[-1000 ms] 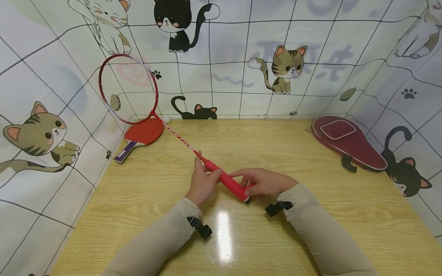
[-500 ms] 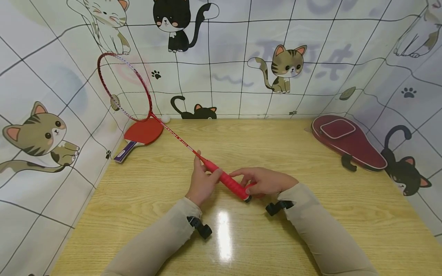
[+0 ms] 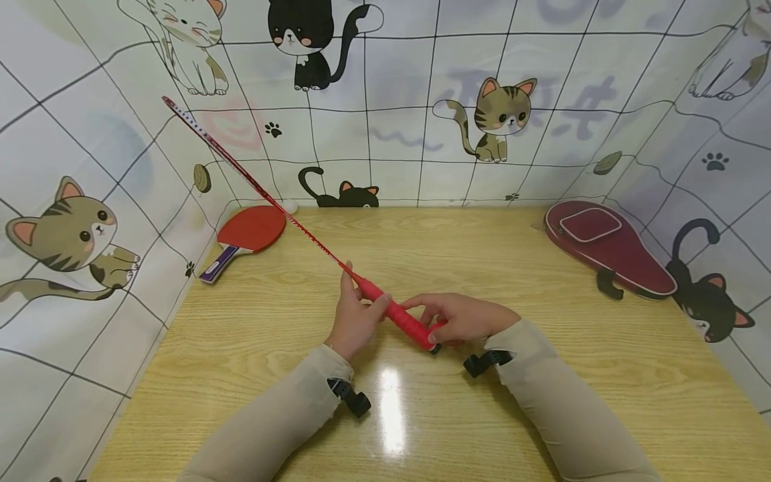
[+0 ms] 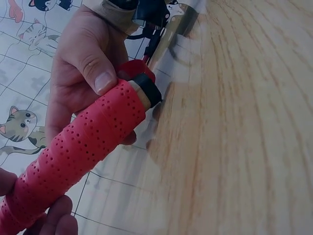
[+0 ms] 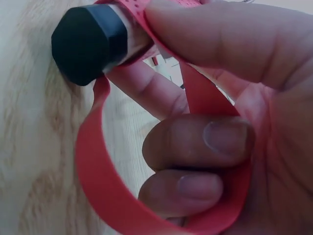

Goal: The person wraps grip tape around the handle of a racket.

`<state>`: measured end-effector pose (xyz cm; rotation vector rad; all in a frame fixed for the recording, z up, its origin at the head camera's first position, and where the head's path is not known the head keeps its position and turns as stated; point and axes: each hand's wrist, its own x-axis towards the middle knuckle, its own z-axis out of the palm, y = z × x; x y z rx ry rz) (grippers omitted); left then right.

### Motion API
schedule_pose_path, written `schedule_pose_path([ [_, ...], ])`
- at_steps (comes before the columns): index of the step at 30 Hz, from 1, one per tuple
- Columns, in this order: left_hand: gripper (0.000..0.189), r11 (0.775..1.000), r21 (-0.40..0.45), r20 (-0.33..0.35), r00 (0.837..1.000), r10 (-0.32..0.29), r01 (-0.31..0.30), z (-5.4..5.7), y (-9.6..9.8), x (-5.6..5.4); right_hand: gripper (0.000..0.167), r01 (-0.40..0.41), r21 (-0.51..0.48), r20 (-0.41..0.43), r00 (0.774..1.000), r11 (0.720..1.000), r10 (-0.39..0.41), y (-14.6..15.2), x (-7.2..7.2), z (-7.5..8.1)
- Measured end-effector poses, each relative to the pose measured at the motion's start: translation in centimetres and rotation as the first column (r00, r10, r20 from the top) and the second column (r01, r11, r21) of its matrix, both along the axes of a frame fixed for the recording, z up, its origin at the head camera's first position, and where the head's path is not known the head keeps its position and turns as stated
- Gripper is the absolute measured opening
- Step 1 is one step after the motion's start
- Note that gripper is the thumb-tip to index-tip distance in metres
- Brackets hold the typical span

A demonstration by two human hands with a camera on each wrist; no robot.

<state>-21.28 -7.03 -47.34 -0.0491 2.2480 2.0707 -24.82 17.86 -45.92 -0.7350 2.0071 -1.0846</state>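
A red badminton racket (image 3: pixel 313 239) slants from mid-table up to the left, its head now edge-on in the head view. My left hand (image 3: pixel 352 318) holds the handle, thumb on top. Perforated red grip tape (image 4: pixel 80 142) winds around the handle toward the black butt cap (image 5: pixel 83 46), where a strip of bare handle shows in the left wrist view. At that end my right hand (image 3: pixel 464 318) grips the tape, its thumb pressing it against the handle. A loose loop of the tape (image 5: pixel 90 156) hangs past my curled fingers in the right wrist view.
On the wooden table (image 3: pixel 271 335), a red table tennis paddle (image 3: pixel 253 231) lies at the back left. A small white round thing (image 3: pixel 290 206) sits behind it. A maroon paddle case (image 3: pixel 614 248) lies at the back right. Cat-patterned sheets enclose the back and sides.
The racket has turned about its long axis, so its head went from broad oval to edge-on. Both hands have stayed in nearly the same place.
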Motion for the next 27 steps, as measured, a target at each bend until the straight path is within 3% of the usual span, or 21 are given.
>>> schedule_pose_path([
  [8,0.102,0.999,0.032,0.024,1.000,0.011,-0.012,0.00,0.07,-0.16,0.072,-0.025,0.009,-0.038,0.999,1.000,0.025,0.14,-0.10,0.06],
  [15,0.105,1.000,-0.018,0.009,1.000,0.005,-0.005,0.03,-0.03,-0.02,0.071,-0.024,0.009,-0.053,0.998,1.000,0.025,0.04,-0.08,0.14],
  [27,0.103,0.998,0.063,0.027,1.000,0.009,-0.010,-0.02,0.14,-0.22,0.073,-0.021,0.013,-0.067,0.998,1.000,0.022,-0.01,-0.06,-0.02],
])
